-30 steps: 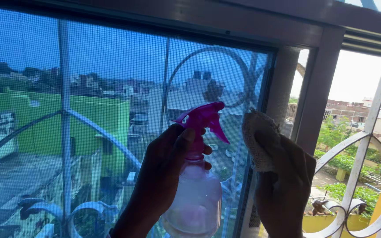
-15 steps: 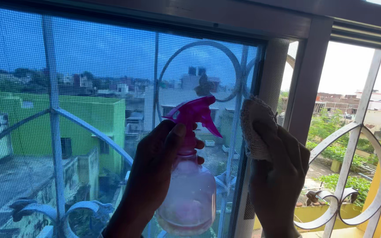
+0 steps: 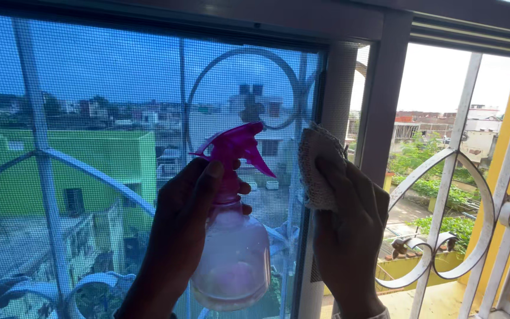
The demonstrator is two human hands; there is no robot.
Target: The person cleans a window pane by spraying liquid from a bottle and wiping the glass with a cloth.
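Two hands are raised at the window. My left hand (image 3: 178, 230) wraps the neck of the clear spray bottle (image 3: 231, 260), grip closed around it below the pink trigger head (image 3: 234, 147), nozzle toward the mesh screen (image 3: 90, 118). My right hand (image 3: 349, 230) presses a pale knitted cloth (image 3: 315, 168) against the screen's grey frame post (image 3: 332, 106), grip pinching the cloth. Compared with a second ago, both hands and the bottle sit further left in view and more of the white grille (image 3: 455, 177) shows; the cloth holds its place at the post.
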